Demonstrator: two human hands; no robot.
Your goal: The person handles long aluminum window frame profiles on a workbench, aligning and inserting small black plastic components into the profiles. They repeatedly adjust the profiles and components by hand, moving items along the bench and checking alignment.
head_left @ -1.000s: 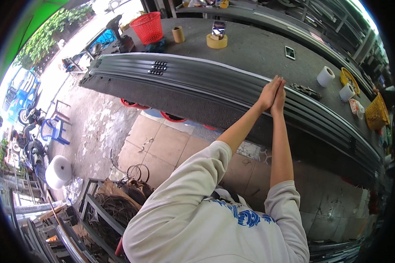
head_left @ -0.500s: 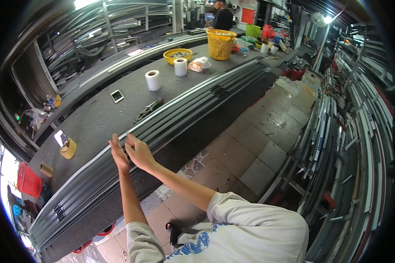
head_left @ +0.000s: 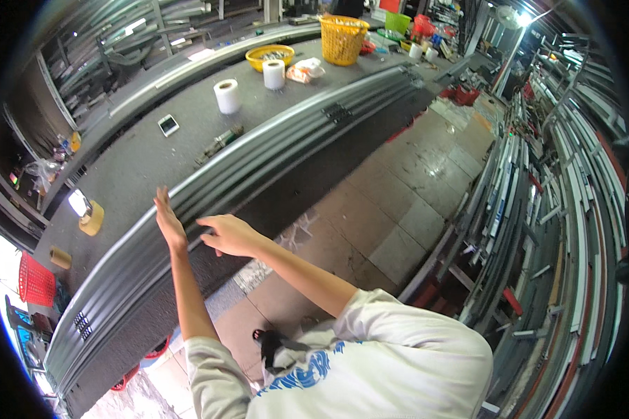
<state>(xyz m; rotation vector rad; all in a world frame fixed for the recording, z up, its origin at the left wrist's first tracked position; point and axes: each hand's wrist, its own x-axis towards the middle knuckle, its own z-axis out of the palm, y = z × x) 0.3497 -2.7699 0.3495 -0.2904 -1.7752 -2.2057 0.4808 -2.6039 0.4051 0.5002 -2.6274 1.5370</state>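
A bundle of long grey metal profiles (head_left: 258, 153) lies side by side along the near edge of the dark table. My left hand (head_left: 169, 222) is held edge-on with straight fingers; its fingertips reach the far side of the bundle. Just right of it, my right hand (head_left: 229, 235) is at the bundle's near side, fingers pointing left and thumb apart below. Neither hand grips anything visible. Small black pieces (head_left: 337, 112) sit across the profiles farther along, and similar black pieces (head_left: 83, 325) lie near the left end.
Behind the bundle on the table (head_left: 136, 164) are a phone (head_left: 168, 125), a hand tool (head_left: 220, 144), white rolls (head_left: 226, 98), a tape roll (head_left: 91, 219) and yellow baskets (head_left: 344, 43). Racks of long profiles (head_left: 531, 230) line the right side, across a tiled floor (head_left: 370, 209).
My hands have moved apart: the right has drawn back to the near side of the bundle, while the left stays by its far side. The whole view has shifted slightly.
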